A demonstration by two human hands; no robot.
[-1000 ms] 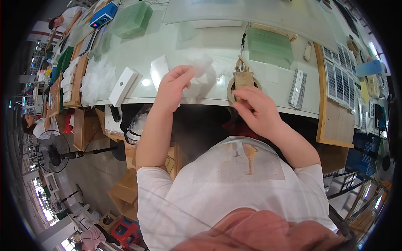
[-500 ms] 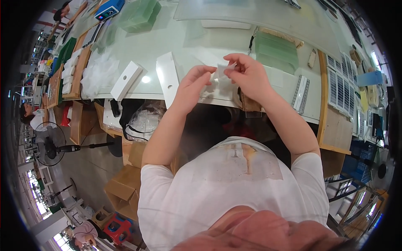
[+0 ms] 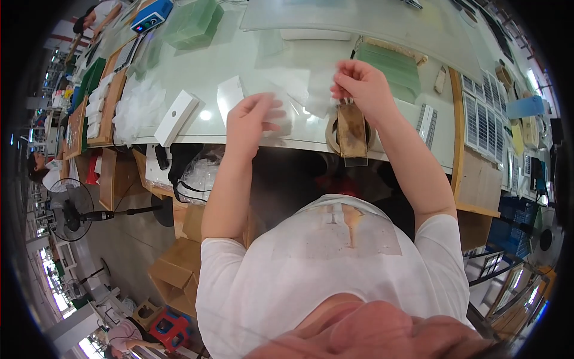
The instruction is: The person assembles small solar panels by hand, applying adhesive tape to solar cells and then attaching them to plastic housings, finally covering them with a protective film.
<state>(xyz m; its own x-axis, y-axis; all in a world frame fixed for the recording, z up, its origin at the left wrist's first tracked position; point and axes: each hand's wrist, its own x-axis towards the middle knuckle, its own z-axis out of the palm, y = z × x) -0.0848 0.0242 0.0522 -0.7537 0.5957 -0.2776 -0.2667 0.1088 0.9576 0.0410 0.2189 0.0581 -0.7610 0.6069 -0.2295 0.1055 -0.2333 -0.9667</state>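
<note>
While both hands work above the near edge of the pale counter [image 3: 251,54], the right hand [image 3: 362,87] pinches the upper corner of a clear plastic film [image 3: 305,96]. Its long axis runs sideways toward the left hand [image 3: 254,119], whose fingers close loosely on the other end. A brown tape roll [image 3: 351,131] sits just below the right hand. Green stacked sheets [image 3: 394,69] lie beyond, in a busy workshop.

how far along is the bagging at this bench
Done: nothing clearly finished shows; I cannot tell which items are already packed. In hand: the left hand and right hand hold a clear plastic bag spread between them above the table. Left: white boxes and a heap of clear bags lie at the left, untouched.
</note>
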